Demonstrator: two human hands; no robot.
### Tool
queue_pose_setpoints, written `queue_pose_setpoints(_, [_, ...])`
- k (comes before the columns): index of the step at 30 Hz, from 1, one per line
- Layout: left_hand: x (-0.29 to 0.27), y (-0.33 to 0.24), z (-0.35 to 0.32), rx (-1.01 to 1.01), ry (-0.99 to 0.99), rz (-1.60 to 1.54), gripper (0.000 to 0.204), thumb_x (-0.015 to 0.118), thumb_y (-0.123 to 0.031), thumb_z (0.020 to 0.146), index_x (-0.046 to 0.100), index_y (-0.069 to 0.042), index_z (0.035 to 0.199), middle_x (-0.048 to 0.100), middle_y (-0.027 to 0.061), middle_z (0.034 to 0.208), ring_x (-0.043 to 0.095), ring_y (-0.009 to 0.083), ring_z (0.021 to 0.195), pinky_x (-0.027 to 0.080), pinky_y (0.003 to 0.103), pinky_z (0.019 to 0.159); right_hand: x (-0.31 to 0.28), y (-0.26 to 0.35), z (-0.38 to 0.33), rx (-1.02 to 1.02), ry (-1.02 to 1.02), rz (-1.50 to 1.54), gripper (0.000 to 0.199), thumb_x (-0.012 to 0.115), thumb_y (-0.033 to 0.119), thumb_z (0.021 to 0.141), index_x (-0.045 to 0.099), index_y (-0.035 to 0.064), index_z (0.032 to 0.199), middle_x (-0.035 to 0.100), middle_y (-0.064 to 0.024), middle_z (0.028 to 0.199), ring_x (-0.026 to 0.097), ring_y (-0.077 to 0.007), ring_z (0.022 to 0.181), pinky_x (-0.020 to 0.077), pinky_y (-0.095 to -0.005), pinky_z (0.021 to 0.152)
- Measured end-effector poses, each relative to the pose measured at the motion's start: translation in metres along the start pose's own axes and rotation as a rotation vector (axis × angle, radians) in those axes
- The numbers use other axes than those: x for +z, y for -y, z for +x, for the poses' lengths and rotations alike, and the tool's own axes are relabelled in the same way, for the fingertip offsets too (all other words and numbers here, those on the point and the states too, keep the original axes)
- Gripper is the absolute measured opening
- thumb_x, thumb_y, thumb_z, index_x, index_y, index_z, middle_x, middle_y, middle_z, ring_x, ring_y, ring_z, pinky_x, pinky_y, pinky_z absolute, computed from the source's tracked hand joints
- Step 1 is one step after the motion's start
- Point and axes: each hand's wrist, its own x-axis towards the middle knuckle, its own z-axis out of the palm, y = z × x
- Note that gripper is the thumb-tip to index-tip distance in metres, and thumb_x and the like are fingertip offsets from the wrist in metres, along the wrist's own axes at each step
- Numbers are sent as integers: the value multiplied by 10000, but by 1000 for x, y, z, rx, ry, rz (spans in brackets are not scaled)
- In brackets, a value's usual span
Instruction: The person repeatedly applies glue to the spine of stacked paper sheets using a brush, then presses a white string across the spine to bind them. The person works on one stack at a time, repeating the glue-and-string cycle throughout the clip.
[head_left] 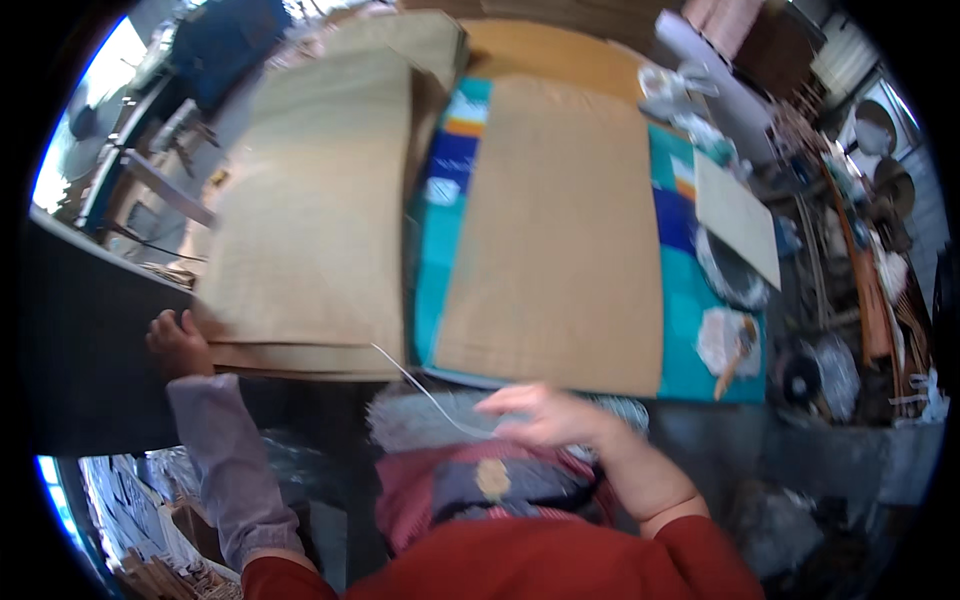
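Note:
On the left of the worktable lies a stack of large brown paper sheets or sacks (310,220), its near edge showing more than one layer. My left hand (180,343) is at the stack's near left corner, fingers slightly apart and touching or very near its side. A thin white string (425,393) runs from the stack's near edge toward my right hand (545,415). That hand is above my lap, just off the table's near edge, blurred, with thumb and fingers closed around the string's end. Another brown sheet (560,240) lies flat to the right.
Under the right sheet is a teal printed sheet (680,350). On its right side are a pale board (738,215), a round container (735,280) and a brush (736,365) on a whitish pad. Clutter lines the right wall. A dark panel (100,340) stands at left.

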Motion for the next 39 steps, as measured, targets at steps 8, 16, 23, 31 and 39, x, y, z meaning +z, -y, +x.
queue_pose_setpoints(8, [-81, -214, -170, 851, 520, -1170, 81, 624, -92, 631, 637, -97, 710, 571, 53, 683, 582, 240, 687, 472, 371, 630, -141, -32, -225, 868, -769, -1252, 336, 572, 24, 803, 646, 104, 1121, 575, -112, 928, 599, -310, 812, 485, -400, 721])
queue_pose_setpoints(16, [-33, -259, -240, 973, 1047, -854, 235, 675, -273, 729, 635, -60, 817, 633, 130, 845, 622, 317, 820, 508, 393, 731, -133, -40, -235, 384, -1106, -939, 240, 646, -2, 810, 622, 30, 1046, 597, -68, 784, 598, -189, 700, 483, -323, 617])
queue_pose_setpoints(23, [-52, -242, -225, 809, 981, -852, 163, 634, -181, 738, 602, -47, 825, 617, 137, 914, 604, 304, 873, 486, 392, 735, -67, -11, -92, -52, -1203, -46, 67, 645, 39, 855, 631, 5, 800, 592, 3, 689, 525, -44, 573, 420, -205, 517])
queue_pose_setpoints(31, [-105, -270, -126, 638, 501, -756, 173, 552, -61, 704, 564, -10, 869, 531, 141, 1279, 519, 277, 1022, 419, 363, 871, -24, -4, 59, -22, -923, 90, 126, 654, 51, 831, 638, -11, 722, 627, -36, 618, 576, -95, 559, 446, -256, 519])
queue_pose_setpoints(39, [-79, -294, -125, 786, 714, -640, 358, 550, -34, 703, 535, 31, 1055, 537, 190, 1262, 519, 258, 1040, 417, 332, 921, -65, -35, -9, 397, -951, -598, 183, 671, 133, 800, 619, 21, 666, 615, -103, 581, 608, -228, 508, 445, -307, 480])
